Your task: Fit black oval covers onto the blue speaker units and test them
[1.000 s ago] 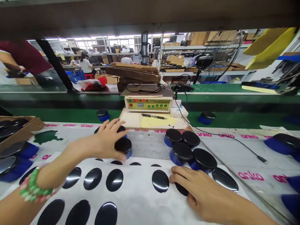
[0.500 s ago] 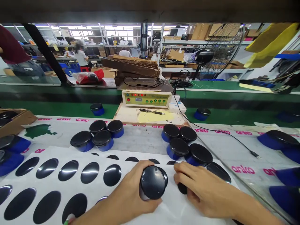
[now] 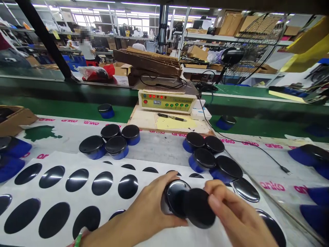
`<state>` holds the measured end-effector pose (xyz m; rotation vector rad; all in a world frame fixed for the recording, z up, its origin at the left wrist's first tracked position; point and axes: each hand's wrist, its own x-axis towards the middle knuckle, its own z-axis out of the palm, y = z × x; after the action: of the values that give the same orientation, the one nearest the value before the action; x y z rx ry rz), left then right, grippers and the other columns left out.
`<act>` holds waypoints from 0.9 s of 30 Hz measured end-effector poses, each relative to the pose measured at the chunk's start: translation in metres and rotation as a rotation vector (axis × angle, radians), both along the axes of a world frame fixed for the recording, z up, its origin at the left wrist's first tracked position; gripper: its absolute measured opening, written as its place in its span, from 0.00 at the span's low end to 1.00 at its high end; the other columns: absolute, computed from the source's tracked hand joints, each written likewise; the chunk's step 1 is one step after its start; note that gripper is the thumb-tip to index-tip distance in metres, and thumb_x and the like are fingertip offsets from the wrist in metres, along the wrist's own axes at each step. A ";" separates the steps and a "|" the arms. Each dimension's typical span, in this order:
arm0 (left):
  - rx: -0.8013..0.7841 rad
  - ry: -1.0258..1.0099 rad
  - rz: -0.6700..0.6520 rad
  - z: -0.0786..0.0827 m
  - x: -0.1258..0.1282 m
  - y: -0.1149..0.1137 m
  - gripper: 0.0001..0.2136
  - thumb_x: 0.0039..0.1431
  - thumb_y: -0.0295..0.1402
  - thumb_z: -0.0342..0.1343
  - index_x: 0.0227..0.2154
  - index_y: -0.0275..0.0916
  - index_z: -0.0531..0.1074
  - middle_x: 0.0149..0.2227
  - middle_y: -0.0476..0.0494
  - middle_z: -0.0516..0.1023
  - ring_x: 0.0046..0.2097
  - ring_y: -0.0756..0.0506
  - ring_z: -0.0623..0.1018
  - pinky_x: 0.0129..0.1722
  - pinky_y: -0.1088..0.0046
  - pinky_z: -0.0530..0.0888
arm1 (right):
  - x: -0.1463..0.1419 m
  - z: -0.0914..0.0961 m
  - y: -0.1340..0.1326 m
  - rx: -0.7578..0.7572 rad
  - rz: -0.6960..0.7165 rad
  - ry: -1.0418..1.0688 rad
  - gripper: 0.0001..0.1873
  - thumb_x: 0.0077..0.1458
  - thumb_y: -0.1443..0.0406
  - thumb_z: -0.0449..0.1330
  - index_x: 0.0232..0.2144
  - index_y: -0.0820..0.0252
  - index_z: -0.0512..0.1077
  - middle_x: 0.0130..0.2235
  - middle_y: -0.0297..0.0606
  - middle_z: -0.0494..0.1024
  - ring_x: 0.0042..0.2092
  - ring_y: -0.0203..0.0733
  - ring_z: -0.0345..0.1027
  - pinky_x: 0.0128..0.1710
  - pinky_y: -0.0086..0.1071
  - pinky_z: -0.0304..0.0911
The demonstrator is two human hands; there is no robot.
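Observation:
Wrapped around a round black-topped case (image 3: 177, 197) is my left hand (image 3: 151, 202), just above the sticker sheet. Its glossy face is tilted towards me, with small holes near the rim. Between thumb and fingers, my right hand (image 3: 231, 209) pinches a thin matte black round sticker (image 3: 199, 208) by its right edge. The sticker overlaps the right part of the case's face in view; whether they touch I cannot tell. Beneath both hands lies a white sheet (image 3: 59, 192) bearing rows of glossy black round stickers.
Blue-sided, black-topped round cases stand in groups at the left (image 3: 117, 145) and right (image 3: 203, 159). Behind are a control box (image 3: 167, 102) with lit red indicators and a pen (image 3: 171, 117) on yellow paper. A cable (image 3: 253, 147) crosses the right side. People work in the background.
My right hand has lifted off the sheet with a black round sticker and brought it up to the case. My left hand still holds the case, now slightly further right in view.

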<state>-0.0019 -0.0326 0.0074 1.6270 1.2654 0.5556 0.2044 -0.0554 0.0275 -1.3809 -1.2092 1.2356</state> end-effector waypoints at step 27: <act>0.084 -0.008 -0.042 -0.003 0.000 0.000 0.39 0.41 0.41 0.70 0.57 0.48 0.59 0.57 0.50 0.70 0.56 0.42 0.71 0.56 0.66 0.69 | -0.034 -0.027 0.002 0.163 -0.060 -0.194 0.15 0.56 0.58 0.59 0.22 0.56 0.63 0.32 0.34 0.64 0.36 0.39 0.62 0.36 0.28 0.62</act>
<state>-0.0022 -0.0329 0.0041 1.7156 1.2133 0.5961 0.1706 -0.0532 0.0009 -1.4289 -1.3592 0.9559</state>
